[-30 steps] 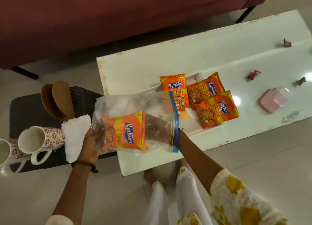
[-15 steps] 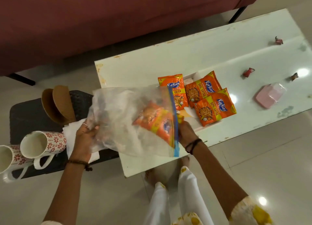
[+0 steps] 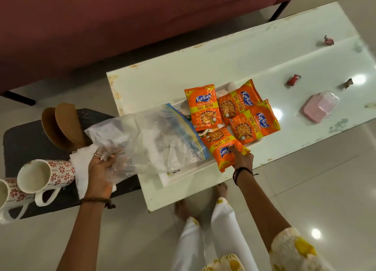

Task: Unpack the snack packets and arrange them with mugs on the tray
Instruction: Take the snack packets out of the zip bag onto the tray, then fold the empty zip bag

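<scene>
Dim indoor light; ceiling-lamp glare spots are reflected on glossy table and floor; edges bowed.

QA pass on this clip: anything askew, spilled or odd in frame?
Yes. Two white mugs with red flower print lie on their sides on the dark side table, not on the white tray. Three crumpled small wrappers litter the white table. No spill visible.

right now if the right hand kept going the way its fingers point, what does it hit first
Probably the upright orange snack packet in the white tray. The right hand, gripping the fourth orange packet, points up and slightly left toward it. Depth is unclear, so it could instead pass above.
</scene>
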Action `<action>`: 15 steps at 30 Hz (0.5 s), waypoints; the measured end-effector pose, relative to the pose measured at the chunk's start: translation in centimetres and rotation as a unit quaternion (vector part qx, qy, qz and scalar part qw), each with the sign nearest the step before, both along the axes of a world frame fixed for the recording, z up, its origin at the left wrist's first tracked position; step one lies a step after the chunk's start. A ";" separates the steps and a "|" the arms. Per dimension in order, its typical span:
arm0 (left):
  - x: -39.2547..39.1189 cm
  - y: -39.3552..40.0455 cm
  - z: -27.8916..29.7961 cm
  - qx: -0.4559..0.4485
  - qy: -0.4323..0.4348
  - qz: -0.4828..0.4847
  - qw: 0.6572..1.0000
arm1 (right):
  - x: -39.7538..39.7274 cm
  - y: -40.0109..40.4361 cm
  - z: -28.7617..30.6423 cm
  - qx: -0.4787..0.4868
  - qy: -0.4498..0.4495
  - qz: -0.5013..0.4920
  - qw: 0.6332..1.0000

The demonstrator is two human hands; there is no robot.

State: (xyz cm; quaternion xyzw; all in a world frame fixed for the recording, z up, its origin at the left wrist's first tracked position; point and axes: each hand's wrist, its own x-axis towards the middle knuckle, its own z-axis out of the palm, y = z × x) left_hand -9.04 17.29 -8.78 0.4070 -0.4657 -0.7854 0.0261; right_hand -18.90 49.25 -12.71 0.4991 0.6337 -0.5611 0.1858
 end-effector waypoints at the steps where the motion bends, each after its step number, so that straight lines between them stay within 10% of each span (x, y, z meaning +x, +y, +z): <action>1: -0.1 0.5 0.1 0.019 0.001 0.003 1.000 | 0.1 -0.4 0.3 0.043 -0.001 -0.009 0.999; 6: -0.8 3.9 0.5 0.151 0.041 0.130 0.979 | 3.1 -4.4 4.1 0.184 0.009 -0.026 0.983; 11: -0.4 8.8 0.0 0.113 0.037 0.131 0.984 | 8.6 -9.7 7.3 -0.266 0.072 0.104 0.956; 15: 0.5 11.0 0.8 0.172 0.053 0.058 0.982 | 4.6 -10.5 7.2 -0.328 0.128 0.081 0.932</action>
